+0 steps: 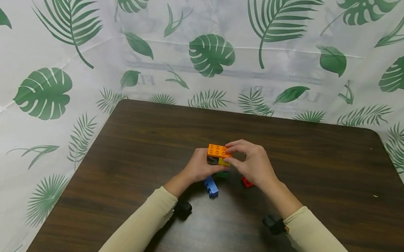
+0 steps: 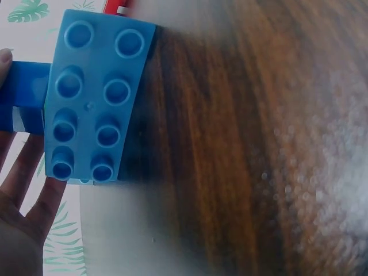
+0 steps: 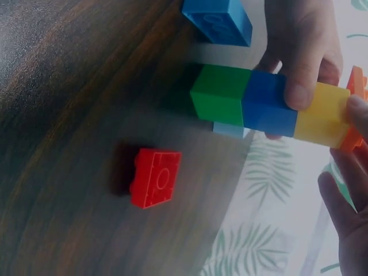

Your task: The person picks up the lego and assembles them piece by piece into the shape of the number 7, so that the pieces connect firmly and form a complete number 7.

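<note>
A small tower of toy building bricks stands on the table, with a green brick (image 3: 221,95) lowest, then a blue brick (image 3: 267,103), a yellow brick (image 3: 324,106) and an orange brick (image 1: 217,150) on top. My left hand (image 1: 199,167) grips the tower from the left, its thumb across the blue and yellow bricks. From the right, my right hand (image 1: 254,163) pinches the orange brick by its edge. In the left wrist view, a loose lighter-blue brick (image 2: 89,103) shows its studs and partly hides the tower and the left fingers.
The loose blue brick lies in front of the tower, nearer my body. A red brick (image 3: 155,177) lies on its side on the dark wooden table (image 1: 142,142), by the right hand. Another light-blue piece (image 3: 229,129) shows partly behind the tower. A leaf-patterned sheet (image 1: 168,66) hangs behind the table.
</note>
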`<state>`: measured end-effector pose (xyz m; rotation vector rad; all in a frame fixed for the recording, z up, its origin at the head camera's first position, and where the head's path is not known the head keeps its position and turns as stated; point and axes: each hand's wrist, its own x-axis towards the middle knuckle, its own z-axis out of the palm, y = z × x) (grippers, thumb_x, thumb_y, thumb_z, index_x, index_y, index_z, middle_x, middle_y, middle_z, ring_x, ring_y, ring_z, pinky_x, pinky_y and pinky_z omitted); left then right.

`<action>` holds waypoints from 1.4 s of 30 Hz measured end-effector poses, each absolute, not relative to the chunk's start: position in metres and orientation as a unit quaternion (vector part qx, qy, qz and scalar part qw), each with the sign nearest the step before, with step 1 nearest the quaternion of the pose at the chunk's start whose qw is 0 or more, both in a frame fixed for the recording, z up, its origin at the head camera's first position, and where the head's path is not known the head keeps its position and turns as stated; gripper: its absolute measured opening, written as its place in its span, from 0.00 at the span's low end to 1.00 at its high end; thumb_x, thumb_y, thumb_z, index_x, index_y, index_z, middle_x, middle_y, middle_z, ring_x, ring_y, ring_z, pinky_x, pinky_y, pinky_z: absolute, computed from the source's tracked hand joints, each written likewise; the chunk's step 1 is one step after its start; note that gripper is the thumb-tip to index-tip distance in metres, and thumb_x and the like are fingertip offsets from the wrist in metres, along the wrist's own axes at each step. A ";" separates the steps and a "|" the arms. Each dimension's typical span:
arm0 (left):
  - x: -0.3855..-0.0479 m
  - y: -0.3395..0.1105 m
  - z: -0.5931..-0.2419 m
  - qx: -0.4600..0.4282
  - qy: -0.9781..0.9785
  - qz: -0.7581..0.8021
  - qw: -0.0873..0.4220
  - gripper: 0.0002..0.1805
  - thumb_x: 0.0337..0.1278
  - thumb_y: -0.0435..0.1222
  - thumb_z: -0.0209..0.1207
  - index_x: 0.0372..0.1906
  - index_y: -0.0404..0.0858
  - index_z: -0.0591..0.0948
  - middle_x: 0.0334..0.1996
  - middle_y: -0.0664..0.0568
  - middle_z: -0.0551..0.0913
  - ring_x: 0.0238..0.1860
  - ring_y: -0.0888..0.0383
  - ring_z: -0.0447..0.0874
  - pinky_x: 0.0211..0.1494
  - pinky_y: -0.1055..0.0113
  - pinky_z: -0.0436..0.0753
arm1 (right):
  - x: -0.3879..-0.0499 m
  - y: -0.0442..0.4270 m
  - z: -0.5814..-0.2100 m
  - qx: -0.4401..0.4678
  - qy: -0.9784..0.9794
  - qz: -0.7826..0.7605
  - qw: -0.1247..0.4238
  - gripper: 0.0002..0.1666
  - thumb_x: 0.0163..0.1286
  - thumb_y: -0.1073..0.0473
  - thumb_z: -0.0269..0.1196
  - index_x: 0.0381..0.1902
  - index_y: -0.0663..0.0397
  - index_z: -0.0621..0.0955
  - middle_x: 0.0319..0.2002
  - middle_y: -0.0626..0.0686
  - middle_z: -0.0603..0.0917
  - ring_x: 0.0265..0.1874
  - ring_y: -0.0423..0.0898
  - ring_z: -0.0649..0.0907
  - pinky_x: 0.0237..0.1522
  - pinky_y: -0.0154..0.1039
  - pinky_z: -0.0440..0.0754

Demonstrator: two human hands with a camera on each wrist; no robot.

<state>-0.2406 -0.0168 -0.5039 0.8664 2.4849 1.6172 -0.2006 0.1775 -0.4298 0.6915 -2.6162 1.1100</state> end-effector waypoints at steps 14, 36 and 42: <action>-0.239 -0.018 -0.503 0.277 0.792 0.544 0.029 0.21 0.49 0.39 0.74 0.49 0.39 0.85 0.44 0.50 0.86 0.43 0.57 0.85 0.48 0.59 0.84 | -0.203 0.178 -0.432 0.230 -0.887 0.386 0.105 0.11 0.57 0.60 0.75 0.39 0.50 0.88 0.47 0.44 0.85 0.48 0.48 0.83 0.52 0.50 0.80; -0.239 -0.016 -0.503 0.274 0.816 0.508 0.015 0.20 0.48 0.40 0.74 0.47 0.38 0.84 0.41 0.50 0.86 0.39 0.54 0.85 0.43 0.59 0.84 | -0.197 0.180 -0.437 0.229 -0.898 0.356 0.118 0.13 0.59 0.56 0.74 0.43 0.46 0.87 0.51 0.43 0.84 0.47 0.47 0.84 0.49 0.51 0.81; -0.238 -0.016 -0.503 0.278 0.808 0.519 0.022 0.21 0.49 0.41 0.74 0.49 0.40 0.84 0.43 0.52 0.86 0.42 0.59 0.84 0.46 0.61 0.84 | -0.194 0.194 -0.443 0.232 -0.874 0.420 0.075 0.23 0.66 0.51 0.68 0.58 0.45 0.82 0.59 0.44 0.80 0.52 0.45 0.82 0.48 0.49 0.82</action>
